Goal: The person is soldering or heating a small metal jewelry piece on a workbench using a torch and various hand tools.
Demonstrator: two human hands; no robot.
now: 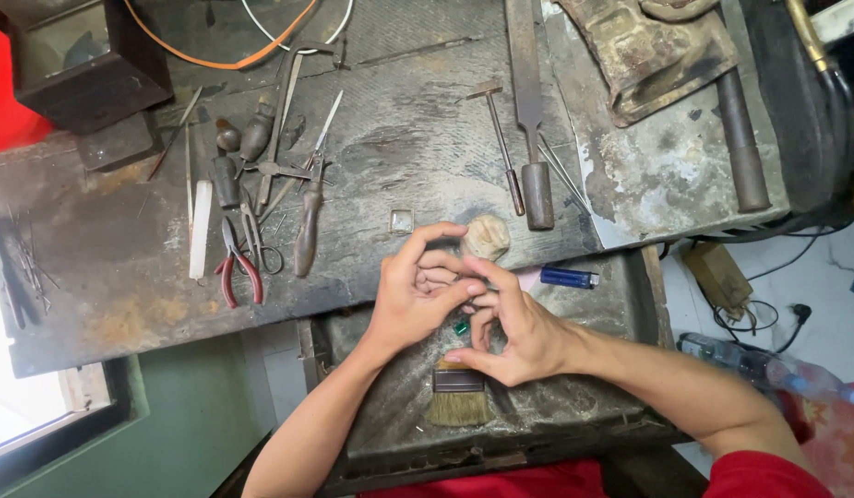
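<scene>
Head view: both hands are meeting over a worn tray below the bench edge. The left hand (pixel 416 300) is curling its fingers inward, and the right hand (pixel 519 332) is pressing its fingertips against them, so the two are working pressed together around something small. What is being pinched between the fingertips cannot be told — the fingers are hiding it. A small green stone (pixel 462 326) is showing just under the joined fingertips, between the palms; whether it is being held or lying loose on the tray is unclear.

Risk: the stone is sitting at the edge of the grip — a slip of either fingertip could be dropping it into the tray debris, near the brush (pixel 458 395) just below the hands. The blue lighter (pixel 569 278) is lying just beside the right hand, where a knuckle could be knocking it.
</scene>
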